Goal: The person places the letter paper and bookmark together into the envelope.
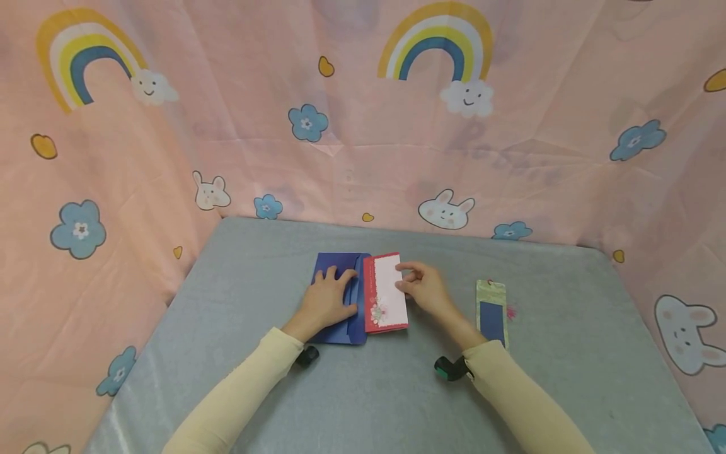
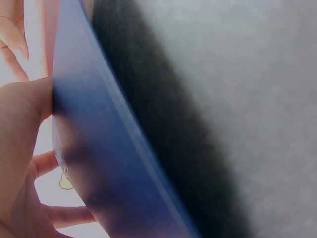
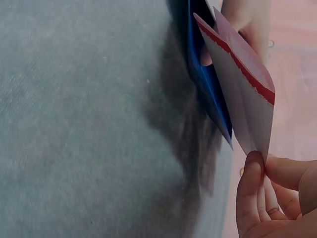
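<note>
While the right grip (image 1: pixel 426 289) pinches its edge, card (image 1: pixel 391 291) leftward, blue envelope (image 1: pixel 360 295) beyond.

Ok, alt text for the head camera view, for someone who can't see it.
A person's right hand pinches a red-and-white card at the edge of a blue envelope, which their left hand touches. To the right, a bookmark-like strip lies on a grey cloth; behind hangs a patterned pink backdrop.
</note>
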